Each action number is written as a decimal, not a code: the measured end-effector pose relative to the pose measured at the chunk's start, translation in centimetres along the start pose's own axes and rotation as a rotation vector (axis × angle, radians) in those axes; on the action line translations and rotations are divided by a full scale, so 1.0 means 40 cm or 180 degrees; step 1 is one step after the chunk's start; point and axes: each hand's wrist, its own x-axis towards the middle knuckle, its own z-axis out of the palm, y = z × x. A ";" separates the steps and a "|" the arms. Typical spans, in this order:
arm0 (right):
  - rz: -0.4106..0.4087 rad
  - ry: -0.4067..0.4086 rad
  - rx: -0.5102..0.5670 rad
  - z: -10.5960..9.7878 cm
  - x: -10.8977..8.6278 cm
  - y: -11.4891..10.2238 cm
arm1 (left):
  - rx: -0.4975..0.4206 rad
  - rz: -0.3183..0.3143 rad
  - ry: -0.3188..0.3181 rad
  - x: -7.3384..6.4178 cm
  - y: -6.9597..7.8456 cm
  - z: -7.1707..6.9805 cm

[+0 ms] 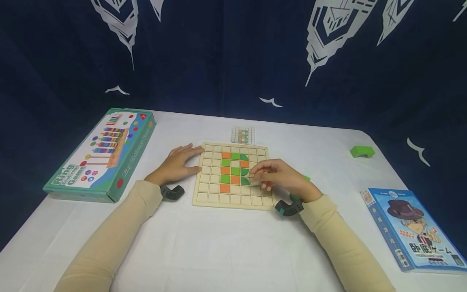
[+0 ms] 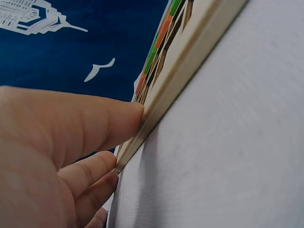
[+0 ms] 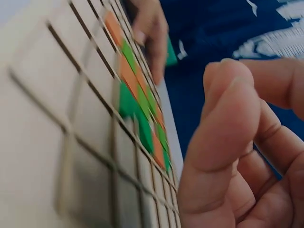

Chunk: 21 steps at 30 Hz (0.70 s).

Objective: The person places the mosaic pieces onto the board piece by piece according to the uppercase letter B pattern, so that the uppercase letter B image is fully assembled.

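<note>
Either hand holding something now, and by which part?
Right hand: can't tell; nothing shows in its pinch, but something small could be hidden. Left hand only touches the board at its left edge.

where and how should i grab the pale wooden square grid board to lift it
I'd grip the pale wooden square grid board by its left and right rims, one hand from each side. It lies flat, no tiles show on its rims, and the left hand touches the left one. Keep it level, or the flat orange and green tiles may slide.
</note>
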 end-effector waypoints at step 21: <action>0.0204 0.0862 -0.0260 -0.204 -0.097 0.054 | 0.0042 -0.0013 -0.0007 0.003 -0.002 0.002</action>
